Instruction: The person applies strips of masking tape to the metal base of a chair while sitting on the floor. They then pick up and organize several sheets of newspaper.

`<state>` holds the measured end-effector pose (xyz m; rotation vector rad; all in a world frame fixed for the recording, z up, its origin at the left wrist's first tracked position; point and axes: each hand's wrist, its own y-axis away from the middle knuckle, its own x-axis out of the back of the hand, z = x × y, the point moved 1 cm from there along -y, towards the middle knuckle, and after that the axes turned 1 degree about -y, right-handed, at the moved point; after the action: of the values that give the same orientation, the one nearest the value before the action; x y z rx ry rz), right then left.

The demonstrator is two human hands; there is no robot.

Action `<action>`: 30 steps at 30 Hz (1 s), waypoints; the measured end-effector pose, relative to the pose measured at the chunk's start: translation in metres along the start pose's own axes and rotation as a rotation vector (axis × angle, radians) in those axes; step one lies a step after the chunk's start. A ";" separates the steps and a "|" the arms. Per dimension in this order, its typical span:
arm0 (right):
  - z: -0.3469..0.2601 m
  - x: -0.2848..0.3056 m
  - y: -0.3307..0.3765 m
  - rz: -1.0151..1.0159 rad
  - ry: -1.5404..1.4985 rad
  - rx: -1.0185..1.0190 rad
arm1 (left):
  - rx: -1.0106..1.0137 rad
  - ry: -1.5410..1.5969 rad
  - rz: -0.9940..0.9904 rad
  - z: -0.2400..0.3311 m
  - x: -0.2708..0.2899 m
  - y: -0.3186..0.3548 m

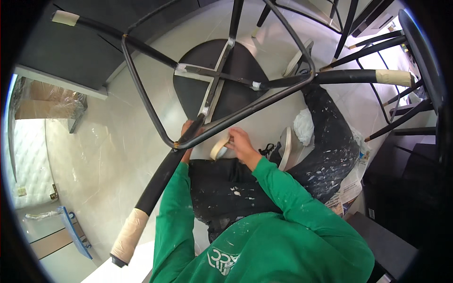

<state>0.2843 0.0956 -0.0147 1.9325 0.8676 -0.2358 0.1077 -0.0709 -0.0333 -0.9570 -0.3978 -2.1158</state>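
A black stool stands upside down before me, its round seat on the floor and its legs pointing up and outward. Beige masking tape wraps several leg ends. Pale tape strips also line parts of the cross frame under the seat. In my right hand is a roll of masking tape, pinched at its edge beside the near leg. My left hand is behind that leg, close to where it joins the frame. The leg covers most of its fingers, so its grip is hidden.
More black stools or chairs crowd the right side. Crumpled white plastic lies near my shoe, and newspaper is under my paint-spattered trouser leg. A plastic-wrapped box and a blue-edged object are at left, below a dark cabinet.
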 end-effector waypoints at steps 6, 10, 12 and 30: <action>-0.049 0.024 0.037 -0.014 0.175 0.362 | 0.141 0.043 0.232 0.032 -0.031 0.029; -0.070 0.042 0.067 -0.021 0.238 0.429 | 0.816 1.252 0.430 0.027 -0.057 0.029; -0.077 0.061 0.077 0.011 0.239 0.430 | 0.862 1.331 0.449 0.042 -0.076 0.022; -0.098 0.061 0.090 -0.175 0.684 0.664 | 0.270 0.958 -0.169 0.204 -0.064 0.031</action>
<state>0.3692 0.1819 0.0679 2.6148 1.5541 0.0632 0.2611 0.0530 0.0552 0.2910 -0.2512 -2.3129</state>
